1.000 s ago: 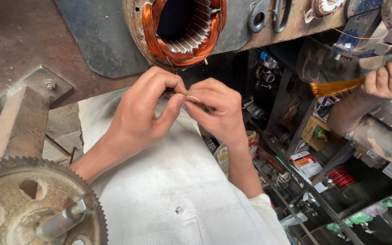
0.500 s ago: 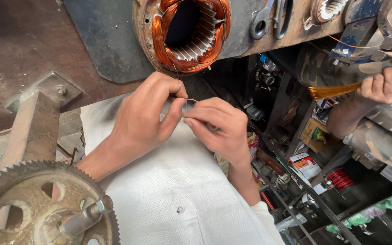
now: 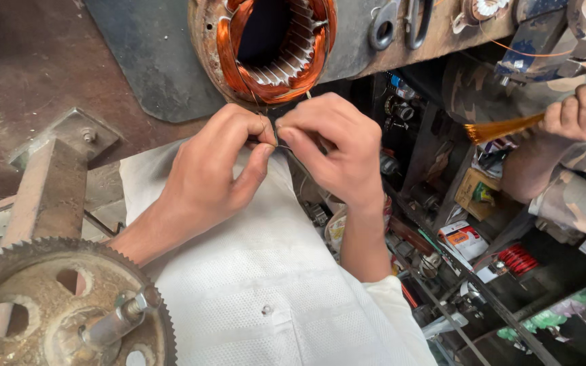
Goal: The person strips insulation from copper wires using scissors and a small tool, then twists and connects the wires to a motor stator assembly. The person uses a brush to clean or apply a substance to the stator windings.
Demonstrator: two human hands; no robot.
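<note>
A thin wire (image 3: pixel 283 146), fine and barely visible, is pinched between the fingertips of the left hand (image 3: pixel 215 169) and the right hand (image 3: pixel 334 146), which are brought together just below a round motor stator (image 3: pixel 266 47). The left hand is closed with thumb pressed against forefinger on the wire, and the right hand is closed narrowly on the same strand from the other side, its knuckles bent. The stator is seen as a rusted metal ring, ribbed with pale slots on the inside and packed with glossy copper windings (image 3: pixel 228 47) of orange colour. It is set on a dark, worn bench (image 3: pixel 144 61) of grimy metal. Under the forearms a white woven garment (image 3: pixel 266 285) with a small button is spread. At lower left a large toothed gear wheel (image 3: pixel 42 305) is seen, rusty and pierced with round holes, with a shiny steel shaft at its centre, and beside it a square brown metal post (image 3: pixel 49 190). At upper right another person's hand (image 3: pixel 581 112) is closed around an amber strip (image 3: pixel 503 127), its sleeve patterned in camouflage. Shelves (image 3: pixel 456 224) of small boxes and a red spool lie beneath.
</note>
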